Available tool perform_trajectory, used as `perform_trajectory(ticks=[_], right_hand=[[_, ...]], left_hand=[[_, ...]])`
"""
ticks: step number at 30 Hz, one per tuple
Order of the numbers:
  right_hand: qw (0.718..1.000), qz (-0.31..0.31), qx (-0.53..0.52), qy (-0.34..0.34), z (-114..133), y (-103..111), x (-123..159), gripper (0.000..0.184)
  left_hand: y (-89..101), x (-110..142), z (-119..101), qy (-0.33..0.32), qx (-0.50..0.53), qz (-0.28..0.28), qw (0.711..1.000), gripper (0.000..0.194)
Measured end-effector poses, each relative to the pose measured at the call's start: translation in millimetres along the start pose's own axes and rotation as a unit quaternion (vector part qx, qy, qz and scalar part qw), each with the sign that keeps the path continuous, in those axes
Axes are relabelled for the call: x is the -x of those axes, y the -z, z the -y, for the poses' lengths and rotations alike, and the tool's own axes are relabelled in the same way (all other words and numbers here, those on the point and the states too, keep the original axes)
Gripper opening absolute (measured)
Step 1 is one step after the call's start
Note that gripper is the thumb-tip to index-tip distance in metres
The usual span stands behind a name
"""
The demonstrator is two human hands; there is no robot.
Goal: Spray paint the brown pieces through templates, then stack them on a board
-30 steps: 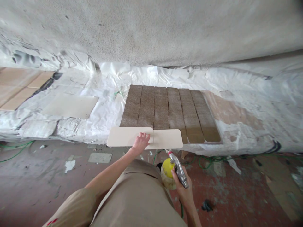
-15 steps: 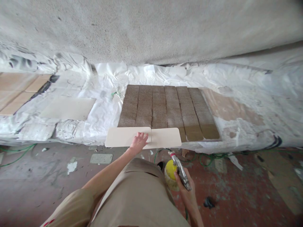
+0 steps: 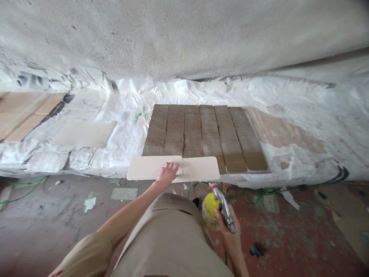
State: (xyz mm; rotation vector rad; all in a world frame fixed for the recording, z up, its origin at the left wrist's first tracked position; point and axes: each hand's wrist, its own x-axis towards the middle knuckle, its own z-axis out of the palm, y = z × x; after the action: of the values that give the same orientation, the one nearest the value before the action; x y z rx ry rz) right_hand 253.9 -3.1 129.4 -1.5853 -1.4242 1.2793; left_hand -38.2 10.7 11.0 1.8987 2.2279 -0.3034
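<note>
My left hand rests on two cream panels with rounded corners, its fingers spread near the seam. The left panel and the right panel lie side by side along the front edge of the bench. They cover the near ends of several brown textured strips set in a row. In my right hand is a metal spray gun, gripped by its handle, with a yellow cup beside it. The gun is tilted, its nozzle toward the bench.
White plastic sheeting covers the bench. Tan boards and a pale sheet lie to the left. A rough grey wall-like surface rises behind. Green hose and scraps lie on the red floor.
The spray gun and my right hand have shifted slightly right. My left hand stays on the panels, and the whole view has moved a little.
</note>
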Motion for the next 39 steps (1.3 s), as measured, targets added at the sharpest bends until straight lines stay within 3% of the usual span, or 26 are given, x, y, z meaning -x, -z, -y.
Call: perform_trajectory(ticks=[13, 21, 26, 39], right_hand=[[0.997, 0.07, 0.005, -0.016, -15.8, 10.5, 0.0, 0.036], [0.99, 0.121, 0.007, 0.065, -3.3, 17.7, -15.2, 0.025], [0.988, 0.144, 0.011, 0.056, 5.5, 13.7, -21.6, 0.024], [0.99, 0.081, -0.001, 0.115, 3.5, 3.4, -44.6, 0.02]], left_hand=[[-0.7, 1.1, 0.6, 0.006, -0.005, 0.001, 1.0, 0.056], [-0.3, 1.9, 0.1, 0.009, -0.006, 0.0, 1.0, 0.057], [-1.5, 2.8, 0.2, 0.013, -0.006, -0.007, 1.0, 0.058], [-8.0, 1.5, -0.6, 0.023, -0.011, -0.017, 1.0, 0.059]])
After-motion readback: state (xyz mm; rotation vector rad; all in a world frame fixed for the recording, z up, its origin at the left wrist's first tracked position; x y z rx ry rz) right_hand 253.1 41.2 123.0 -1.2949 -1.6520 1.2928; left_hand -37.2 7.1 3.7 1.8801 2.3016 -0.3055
